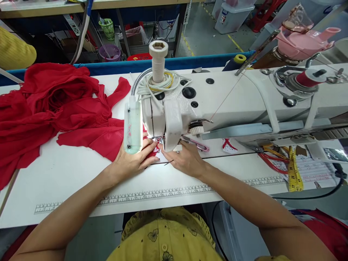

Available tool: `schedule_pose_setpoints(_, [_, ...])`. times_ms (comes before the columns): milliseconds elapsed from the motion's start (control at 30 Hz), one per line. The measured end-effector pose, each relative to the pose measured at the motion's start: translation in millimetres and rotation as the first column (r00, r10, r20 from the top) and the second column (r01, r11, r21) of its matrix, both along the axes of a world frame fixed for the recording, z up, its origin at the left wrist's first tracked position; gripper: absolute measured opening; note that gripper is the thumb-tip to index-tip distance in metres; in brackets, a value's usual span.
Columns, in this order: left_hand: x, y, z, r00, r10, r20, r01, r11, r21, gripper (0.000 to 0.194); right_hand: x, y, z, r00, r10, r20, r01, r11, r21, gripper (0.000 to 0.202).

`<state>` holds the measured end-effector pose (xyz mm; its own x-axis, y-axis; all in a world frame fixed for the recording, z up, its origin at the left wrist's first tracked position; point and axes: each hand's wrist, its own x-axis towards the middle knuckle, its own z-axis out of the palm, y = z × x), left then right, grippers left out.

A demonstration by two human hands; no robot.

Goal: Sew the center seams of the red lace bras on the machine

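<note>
Matt cloth (76,117), smooth glossy sewing machine (214,92), smooth tabletop (67,168), translucent plastic bin (232,19)

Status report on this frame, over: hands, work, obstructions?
Left hand spread on red fabric. Right hand beside machine head, grip unclear. Machine head partly hides right fingers. Pink tool close by right hand.

At lower left of the frame, a hand could slide over the smooth white tabletop (67,174) between the heaped crimson fabric (70,112), which blocks the upper left, and the bare left forearm (73,210). At centre, the bulky white sewing-machine head (174,123) and pale translucent rectangular box (133,127) crowd both hands; space beneath seems tight, though largely hidden. Toward the right edge, red-handled scissors (274,166) and yellow tape measure (295,172) obstruct passage.
</note>
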<state>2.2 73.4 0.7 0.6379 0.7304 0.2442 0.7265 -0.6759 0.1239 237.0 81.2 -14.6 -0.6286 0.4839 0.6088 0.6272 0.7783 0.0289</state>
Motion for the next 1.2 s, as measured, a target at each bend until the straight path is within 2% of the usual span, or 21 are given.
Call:
schedule_pose_setpoints(67, [0, 1, 1.1, 0.998, 0.0, 0.059, 0.002, 1.0, -0.027, 0.038, -2, 0, 1.9, 1.0, -0.004, 0.024, 0.003, 0.999, 0.033, 0.033])
schedule_pose_setpoints(167, [-2, 3, -1.0, 0.991, -0.021, 0.135, 0.029, 0.998, -0.057, 0.035, -4, 1, 2.3, 0.999, 0.009, 0.052, -0.011, 0.999, 0.037, 0.041])
schedule_pose_setpoints(400, [-8, 2, -9.1, 0.982, -0.062, 0.178, 0.068, 0.997, -0.031, 0.035, -4, 0, -7.2, 0.996, 0.009, 0.092, 0.0, 0.996, -0.093, 0.031])
schedule_pose_setpoints(633, [-7, -4, -9.1, 0.986, -0.08, 0.15, 0.078, 0.997, 0.02, 0.032, -5, -9, -8.3, 0.992, -0.007, 0.127, 0.013, 0.999, -0.048, 0.027])
schedule_pose_setpoints(800, [-6, -3, -10.6, 0.986, -0.053, 0.159, 0.054, 0.999, 0.002, 0.036, -6, -11, -7.0, 0.985, -0.011, 0.171, 0.021, 0.998, -0.058, 0.027])
schedule_pose_setpoints(1200, [-3, 0, -8.8, 0.985, -0.032, 0.168, 0.041, 0.998, -0.047, 0.036, -6, -12, -4.4, 0.987, -0.016, 0.158, 0.029, 0.996, -0.082, 0.03])
